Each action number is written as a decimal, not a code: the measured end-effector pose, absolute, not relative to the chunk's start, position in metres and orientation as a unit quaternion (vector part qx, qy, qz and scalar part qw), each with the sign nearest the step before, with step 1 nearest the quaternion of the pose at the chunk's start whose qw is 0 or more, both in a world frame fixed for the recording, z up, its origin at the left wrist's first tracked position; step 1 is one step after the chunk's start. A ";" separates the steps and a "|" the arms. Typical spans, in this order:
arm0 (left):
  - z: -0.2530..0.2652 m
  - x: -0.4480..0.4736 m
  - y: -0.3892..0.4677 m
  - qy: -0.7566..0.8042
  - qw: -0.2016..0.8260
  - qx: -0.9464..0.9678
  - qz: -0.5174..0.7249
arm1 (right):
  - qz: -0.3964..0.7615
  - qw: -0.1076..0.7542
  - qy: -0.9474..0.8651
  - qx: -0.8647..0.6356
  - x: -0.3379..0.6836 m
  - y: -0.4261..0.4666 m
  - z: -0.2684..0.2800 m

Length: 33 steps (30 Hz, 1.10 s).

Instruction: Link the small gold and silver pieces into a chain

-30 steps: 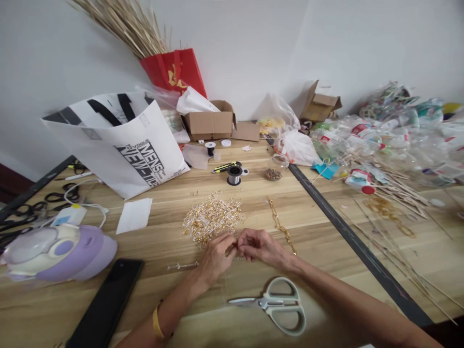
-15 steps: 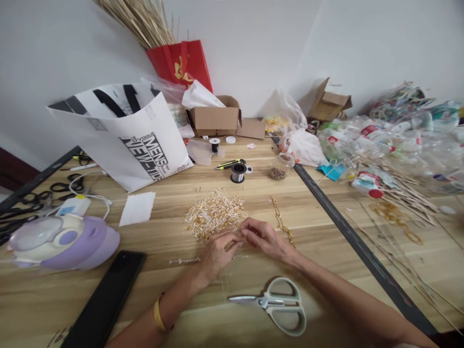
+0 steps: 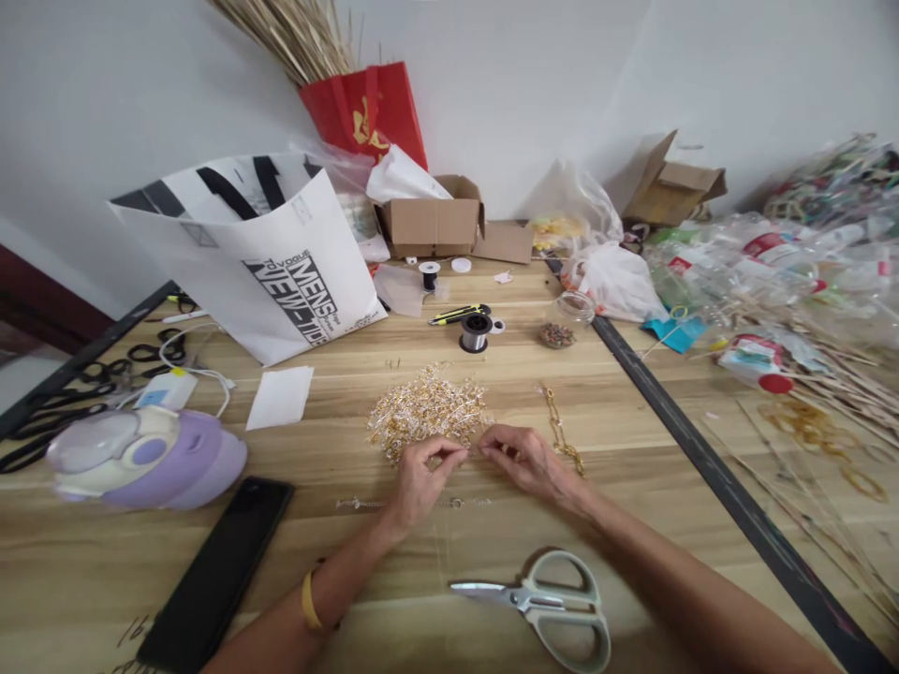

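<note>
My left hand (image 3: 423, 476) pinches something too small to make out between thumb and forefinger. Close beside it on the right, my right hand (image 3: 523, 461) is closed the same way, its fingertips almost meeting the left ones. Just behind both hands lies a heap of small gold and clear beads (image 3: 425, 408). A thin chain with tiny pieces (image 3: 361, 504) stretches across the table under my left wrist. Grey-handled scissors (image 3: 552, 599) lie in front of my hands, and a gold chain (image 3: 556, 426) lies right of my right hand.
A black phone (image 3: 217, 571) and a purple-white device (image 3: 151, 461) lie left. Behind the beads are a wire spool (image 3: 475, 332), a utility knife (image 3: 460, 315) and a jar of small beads (image 3: 557, 334). A white bag (image 3: 259, 271) stands back left; plastic bottles (image 3: 765, 257) pile up right.
My fingertips, which were overlapping, are now slightly apart, with the left hand turned so its thumb and forefinger show. The whole view has shifted a little, so things appear farther right.
</note>
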<state>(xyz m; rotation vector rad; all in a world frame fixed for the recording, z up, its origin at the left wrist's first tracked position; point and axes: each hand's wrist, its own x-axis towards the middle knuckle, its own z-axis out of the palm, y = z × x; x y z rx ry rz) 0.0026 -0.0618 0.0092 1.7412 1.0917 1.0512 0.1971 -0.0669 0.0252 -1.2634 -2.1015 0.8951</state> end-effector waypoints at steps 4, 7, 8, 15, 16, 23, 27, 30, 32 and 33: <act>0.008 0.001 -0.059 0.444 0.391 0.686 0.423 | 0.280 0.224 -0.795 -0.490 0.201 -0.068 0.033; 0.007 0.001 -0.059 0.448 0.371 0.701 0.413 | 0.250 0.197 -0.809 -0.495 0.203 -0.067 0.035; 0.007 0.001 -0.059 0.447 0.365 0.707 0.408 | 0.241 0.186 -0.812 -0.497 0.203 -0.067 0.036; 0.005 0.002 -0.062 0.424 0.325 0.756 0.378 | 0.198 0.132 -0.844 -0.481 0.200 -0.071 0.039; 0.005 0.002 -0.062 0.421 0.322 0.759 0.379 | 0.193 0.127 -0.848 -0.478 0.199 -0.073 0.040; 0.002 0.005 -0.062 0.404 0.308 0.772 0.383 | 0.151 0.062 -0.867 -0.471 0.189 -0.087 0.056; 0.005 0.007 -0.062 0.405 0.315 0.771 0.378 | 0.086 0.011 -0.882 -0.463 0.190 -0.092 0.064; 0.012 0.010 -0.059 0.413 0.326 0.769 0.362 | 0.060 0.004 -0.889 -0.454 0.195 -0.093 0.065; 0.021 0.013 -0.052 0.414 0.329 0.775 0.347 | 0.056 0.002 -0.893 -0.446 0.199 -0.092 0.065; 0.025 0.014 -0.047 0.412 0.319 0.783 0.341 | 0.058 -0.001 -0.895 -0.443 0.201 -0.092 0.065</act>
